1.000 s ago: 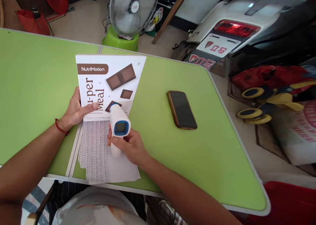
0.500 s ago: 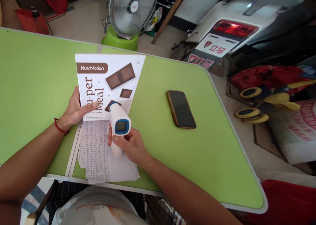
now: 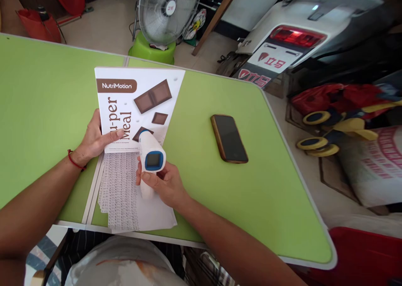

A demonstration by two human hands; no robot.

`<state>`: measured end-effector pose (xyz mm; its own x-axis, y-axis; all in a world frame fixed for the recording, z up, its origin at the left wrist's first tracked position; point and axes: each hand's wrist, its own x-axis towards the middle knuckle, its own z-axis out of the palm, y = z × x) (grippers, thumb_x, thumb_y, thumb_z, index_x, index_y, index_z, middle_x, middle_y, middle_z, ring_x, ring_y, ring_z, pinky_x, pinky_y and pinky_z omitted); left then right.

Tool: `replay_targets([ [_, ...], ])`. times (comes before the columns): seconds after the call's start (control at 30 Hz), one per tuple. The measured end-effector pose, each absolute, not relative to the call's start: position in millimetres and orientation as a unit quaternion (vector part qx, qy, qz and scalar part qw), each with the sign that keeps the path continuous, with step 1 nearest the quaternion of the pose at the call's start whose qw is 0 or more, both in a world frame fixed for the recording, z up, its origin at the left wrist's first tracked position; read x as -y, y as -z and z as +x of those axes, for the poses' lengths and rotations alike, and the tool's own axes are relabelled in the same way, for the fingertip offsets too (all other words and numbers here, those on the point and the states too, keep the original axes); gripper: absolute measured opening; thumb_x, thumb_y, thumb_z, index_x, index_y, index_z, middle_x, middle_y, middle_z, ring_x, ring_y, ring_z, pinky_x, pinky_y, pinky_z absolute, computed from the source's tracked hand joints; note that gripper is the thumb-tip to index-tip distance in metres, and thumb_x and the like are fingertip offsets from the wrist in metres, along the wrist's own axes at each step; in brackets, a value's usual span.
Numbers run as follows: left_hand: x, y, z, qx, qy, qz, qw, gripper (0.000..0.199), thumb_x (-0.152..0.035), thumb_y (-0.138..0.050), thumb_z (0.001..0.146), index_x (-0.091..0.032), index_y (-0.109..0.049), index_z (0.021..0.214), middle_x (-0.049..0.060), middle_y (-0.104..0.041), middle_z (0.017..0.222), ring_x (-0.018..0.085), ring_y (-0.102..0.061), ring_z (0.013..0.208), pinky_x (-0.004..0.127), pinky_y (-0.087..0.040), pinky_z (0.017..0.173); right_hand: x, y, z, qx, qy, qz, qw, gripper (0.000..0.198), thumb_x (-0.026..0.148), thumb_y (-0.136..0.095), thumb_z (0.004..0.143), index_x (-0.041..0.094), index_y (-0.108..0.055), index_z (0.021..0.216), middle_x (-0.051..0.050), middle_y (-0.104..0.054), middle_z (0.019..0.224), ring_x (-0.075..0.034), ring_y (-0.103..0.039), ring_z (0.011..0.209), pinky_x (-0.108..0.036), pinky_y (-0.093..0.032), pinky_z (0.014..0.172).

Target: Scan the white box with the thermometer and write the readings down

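Left hand point(image 3: 93, 139): left of the frame's centre; you are gripping the lower left edge of the box, thumb lying across its front; the other fingers are hiding behind it, so their spread cannot be told.
Box point(image 3: 143, 95): upper left of centre; white with brown print, its front facing you.
Right hand point(image 3: 169, 186): just below centre; your thumb and fingers are wrapping around the handle of the thermometer.
Thermometer point(image 3: 148, 145): left of centre; white with a blue-rimmed screen facing you, its nose overlapping the box's lower edge; contact cannot be told.
Papers point(image 3: 122, 194): lower left of centre; printed sheets lying beneath the thermometer.
Phone point(image 3: 230, 138): right of centre; lying alone on the green table point(image 3: 266, 202).
Fan point(image 3: 169, 9): top centre; standing on a green stool point(image 3: 150, 55).
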<state>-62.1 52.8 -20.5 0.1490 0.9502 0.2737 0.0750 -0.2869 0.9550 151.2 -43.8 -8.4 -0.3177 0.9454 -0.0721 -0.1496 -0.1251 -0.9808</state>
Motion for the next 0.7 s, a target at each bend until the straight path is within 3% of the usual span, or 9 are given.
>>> replay_targets([
  [0.37, -50, 16, -61, -0.403, -0.533, 0.619, 0.413, 0.065, -0.053, -0.085, 0.068, -0.019, -0.052, 0.112, 0.009, -0.062, 0.109, 0.027, -0.062, 0.097, 0.045, -0.054, 0.082, 41, 7, 156, 0.525, -0.592, -0.405, 0.458, 0.026, 0.045, -0.073, 0.076, 0.023, -0.062, 0.085, 0.001, -0.062, 0.072, -0.013, -0.056, 0.06, -0.032, -0.05, 0.061],
  [0.47, -53, 17, -61, -0.379, -0.556, 0.638, 0.373, 0.067, -0.049, -0.085, 0.07, -0.022, -0.049, 0.119, 0.009, -0.059, 0.116, 0.029, -0.061, 0.108, 0.047, -0.054, 0.089, 32, 5, 166, 0.537, -0.51, -0.479, 0.471, 0.026, 0.043, -0.073, 0.073, 0.023, -0.063, 0.085, 0.0, -0.064, 0.073, -0.015, -0.057, 0.063, -0.032, -0.05, 0.062],
  [0.57, -56, 15, -61, -0.363, -0.565, 0.654, 0.349, 0.066, -0.046, -0.085, 0.073, -0.024, -0.047, 0.122, 0.009, -0.057, 0.124, 0.031, -0.057, 0.118, 0.049, -0.052, 0.095, 15, 2, 185, 0.542, -0.397, -0.578, 0.464, 0.038, 0.047, -0.072, 0.069, 0.021, -0.065, 0.096, -0.004, -0.067, 0.083, -0.019, -0.06, 0.071, -0.035, -0.05, 0.064],
  [0.7, -60, 15, -62, -0.358, -0.55, 0.664, 0.359, 0.068, -0.045, -0.083, 0.076, -0.024, -0.045, 0.129, 0.011, -0.057, 0.127, 0.032, -0.057, 0.119, 0.054, -0.051, 0.099, -7, 0, 215, 0.615, -0.214, -0.674, 0.349, 0.047, 0.053, -0.068, 0.069, 0.019, -0.068, 0.101, -0.008, -0.066, 0.089, -0.023, -0.06, 0.079, -0.036, -0.048, 0.066],
])
